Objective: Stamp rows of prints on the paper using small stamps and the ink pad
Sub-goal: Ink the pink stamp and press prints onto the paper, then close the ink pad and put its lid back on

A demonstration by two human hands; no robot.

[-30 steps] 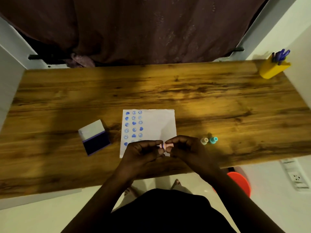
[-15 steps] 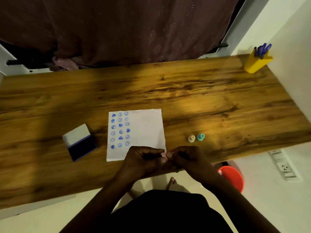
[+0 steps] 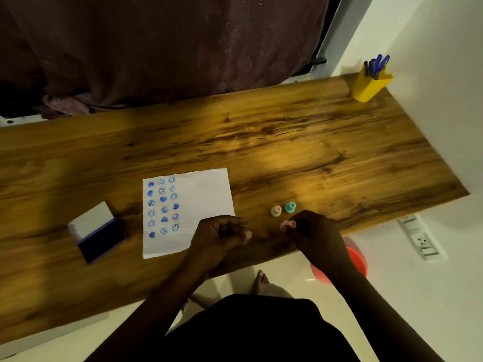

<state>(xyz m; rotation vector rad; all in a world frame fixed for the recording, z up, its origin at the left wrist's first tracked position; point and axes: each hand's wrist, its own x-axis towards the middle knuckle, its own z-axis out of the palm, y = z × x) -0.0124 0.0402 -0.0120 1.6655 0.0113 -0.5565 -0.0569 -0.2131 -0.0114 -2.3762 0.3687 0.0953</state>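
Note:
A white paper lies on the wooden table, with three columns of blue face and heart prints on its left part. The open ink pad sits to its left, lid flipped back. My right hand pinches a small pink stamp just below a beige stamp and a teal stamp standing on the table. My left hand rests curled over the paper's lower right corner; nothing shows in it.
A yellow pen holder with blue pens stands at the far right corner by the wall. A dark curtain hangs behind the table. Below the near edge are an orange stool, a wall socket and my foot.
My hands have separated: the right one carried the pink stamp rightward toward the two standing stamps, the left stayed by the paper's corner. The camera view shifted right.

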